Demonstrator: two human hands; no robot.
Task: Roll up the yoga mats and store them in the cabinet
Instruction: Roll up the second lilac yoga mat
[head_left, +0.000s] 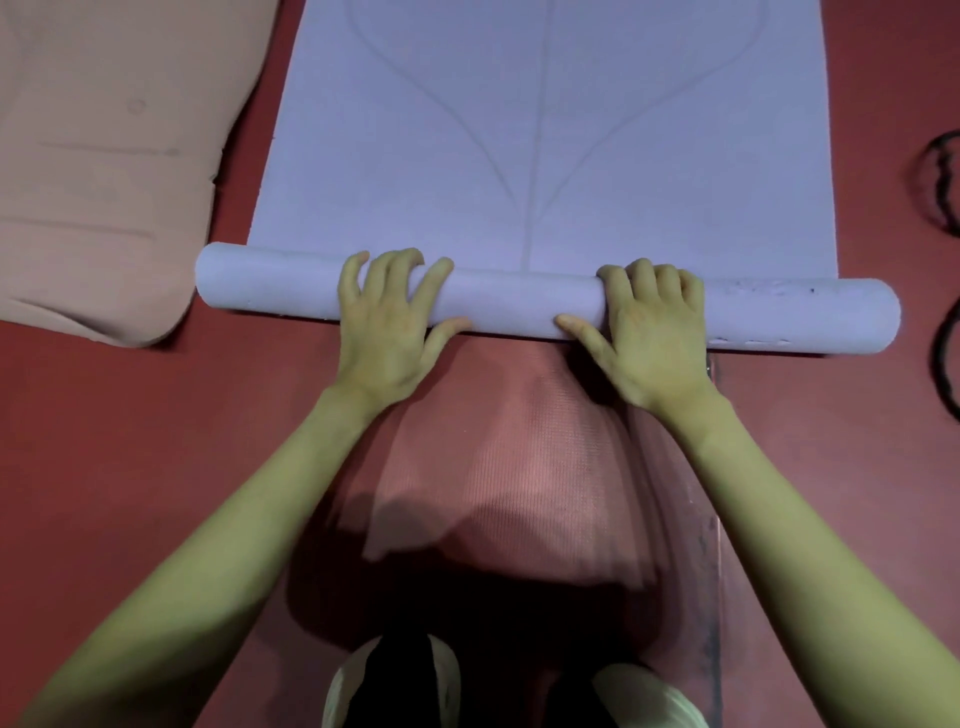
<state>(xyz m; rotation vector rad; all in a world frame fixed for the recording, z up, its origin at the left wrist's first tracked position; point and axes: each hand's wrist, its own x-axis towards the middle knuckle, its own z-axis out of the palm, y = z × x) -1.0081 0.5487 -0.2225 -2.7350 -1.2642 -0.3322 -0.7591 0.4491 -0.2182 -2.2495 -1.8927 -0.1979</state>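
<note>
You had no readable text, label, brand or number anywhere in view: the lavender yoga mat (540, 130) carried only embossed curved lines and one straight centre line, which were not letters, and the small dark specks on its rolled part were too blurred to read.

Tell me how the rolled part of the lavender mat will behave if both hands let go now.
The rolled part would probably spring loose a little, since only the left hand and right hand hold it closed. Being round on a flat floor, it may roll. It looks foamy and thick, so likely light and bendy rather than stiff.
</note>
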